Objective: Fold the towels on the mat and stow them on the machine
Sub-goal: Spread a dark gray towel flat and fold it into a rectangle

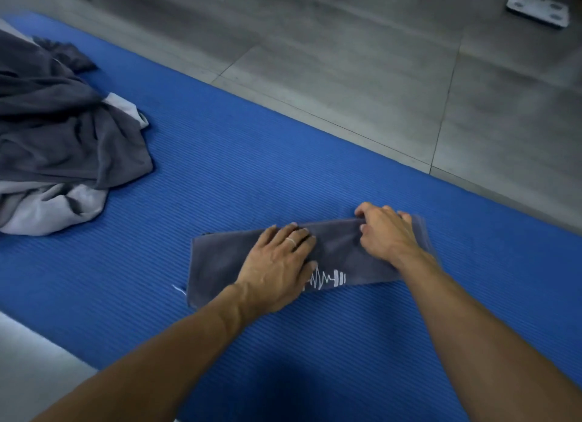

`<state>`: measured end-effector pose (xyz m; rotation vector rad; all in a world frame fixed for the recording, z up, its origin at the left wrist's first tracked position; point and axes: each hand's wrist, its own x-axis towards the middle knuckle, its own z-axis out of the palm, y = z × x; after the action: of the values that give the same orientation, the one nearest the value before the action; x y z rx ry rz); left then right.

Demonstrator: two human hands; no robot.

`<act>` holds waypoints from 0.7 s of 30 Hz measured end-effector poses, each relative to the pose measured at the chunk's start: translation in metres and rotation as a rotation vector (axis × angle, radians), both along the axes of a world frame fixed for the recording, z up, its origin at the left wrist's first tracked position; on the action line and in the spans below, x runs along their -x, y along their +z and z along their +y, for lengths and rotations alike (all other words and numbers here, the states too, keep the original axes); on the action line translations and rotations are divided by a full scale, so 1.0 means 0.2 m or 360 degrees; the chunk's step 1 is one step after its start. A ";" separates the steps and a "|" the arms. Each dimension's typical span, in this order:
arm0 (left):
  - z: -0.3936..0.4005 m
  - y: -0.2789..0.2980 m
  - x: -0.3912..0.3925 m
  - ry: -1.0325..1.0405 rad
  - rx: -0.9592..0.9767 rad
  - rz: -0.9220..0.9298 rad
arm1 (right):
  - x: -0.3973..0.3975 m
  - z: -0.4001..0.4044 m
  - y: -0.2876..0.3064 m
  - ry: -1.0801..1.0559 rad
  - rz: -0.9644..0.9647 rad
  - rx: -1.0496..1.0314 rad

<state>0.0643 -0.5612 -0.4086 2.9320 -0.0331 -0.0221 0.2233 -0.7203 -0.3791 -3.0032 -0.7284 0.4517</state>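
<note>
A person's left hand (278,265), fingers flat, presses a folded dark grey towel (220,261) on a blue ribbed mat (252,156), while the right hand (385,234) pinches the towel's far edge. A heap of unfolded towels (59,138) lies well apart at the mat's left.

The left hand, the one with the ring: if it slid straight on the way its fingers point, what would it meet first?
The left hand lies flat on the folded grey towel, fingers pointing toward its far edge. Past that edge, only bare blue mat, then the grey floor. The way looks free.
</note>
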 end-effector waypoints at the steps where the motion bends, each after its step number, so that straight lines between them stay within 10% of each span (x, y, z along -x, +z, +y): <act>1: 0.01 -0.02 0.00 0.0006 0.0034 0.0126 | 0.00 0.00 0.00 -0.0009 0.0004 0.0019; 8: 0.10 -0.13 -0.03 -0.0006 -0.0058 0.0194 | 0.33 0.10 -0.14 0.0346 -0.0147 -0.0539; 21: 0.09 -0.12 -0.05 0.0095 -0.0061 0.0133 | 0.05 -0.33 -0.15 -0.0049 -0.0307 0.0194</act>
<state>0.0733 -0.5433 -0.4322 2.9654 0.0682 -0.1372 0.2127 -0.7853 -0.4087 -3.2011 -0.6869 0.2142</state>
